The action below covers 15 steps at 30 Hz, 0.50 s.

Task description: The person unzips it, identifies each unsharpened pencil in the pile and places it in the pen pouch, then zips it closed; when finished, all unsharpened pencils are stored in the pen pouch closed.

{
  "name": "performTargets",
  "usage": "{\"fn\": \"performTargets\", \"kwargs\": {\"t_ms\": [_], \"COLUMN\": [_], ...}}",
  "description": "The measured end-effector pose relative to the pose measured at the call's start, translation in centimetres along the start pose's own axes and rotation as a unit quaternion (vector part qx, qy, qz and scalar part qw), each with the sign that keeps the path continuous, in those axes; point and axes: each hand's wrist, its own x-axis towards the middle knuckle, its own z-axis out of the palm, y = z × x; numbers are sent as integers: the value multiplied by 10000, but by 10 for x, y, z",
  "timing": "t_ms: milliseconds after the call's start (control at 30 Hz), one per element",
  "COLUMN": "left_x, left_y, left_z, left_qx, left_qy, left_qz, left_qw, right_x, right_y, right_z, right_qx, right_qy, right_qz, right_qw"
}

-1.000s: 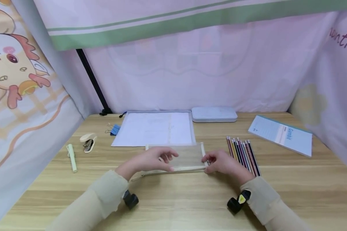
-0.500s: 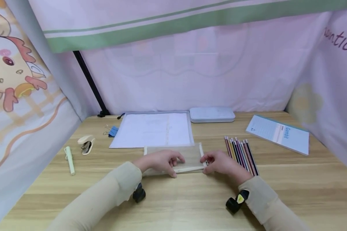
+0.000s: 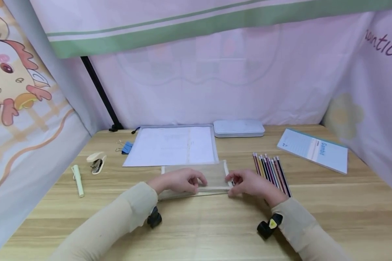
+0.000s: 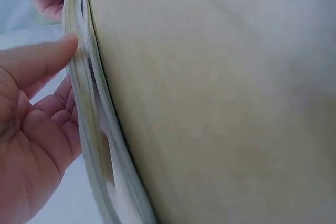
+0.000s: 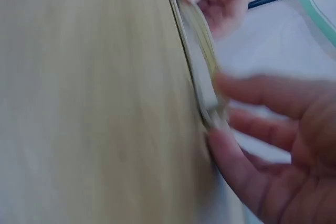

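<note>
Beige mesh zip pouch (image 3: pixel 196 179): flat on tabletop (image 3: pixel 215 224), front centre. Left hand (image 3: pixel 179 180), moved in from the pouch's left end over the past second, pinches the zipper edge mid-length; right hand (image 3: pixel 248 183) unchanged, pinching right corner. Zipper part-open; pouch steadied.

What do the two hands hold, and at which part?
Both hold the mesh zip pouch: left hand along its zipper edge, right hand at its right end.
</note>
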Motion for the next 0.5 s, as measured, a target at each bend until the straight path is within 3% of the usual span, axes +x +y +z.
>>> {"fn": "performTargets", "kwargs": {"t_ms": [233, 367, 500], "left_x": [-8, -14, -17], "left_y": [-3, -6, -7], "left_z": [3, 4, 5], "left_qx": [-194, -624, -1294], "left_qy": [270, 569, 909], "left_qz": [87, -101, -425], "left_qw": [9994, 9964, 9865], "right_x": [-23, -37, -48], "right_y": [17, 29, 42], "right_z": [-43, -67, -82], "right_qx": [130, 587, 656], "right_qy": [-149, -101, 65], "right_qz": [-414, -381, -236], "right_qw": [9989, 9975, 9975]}}
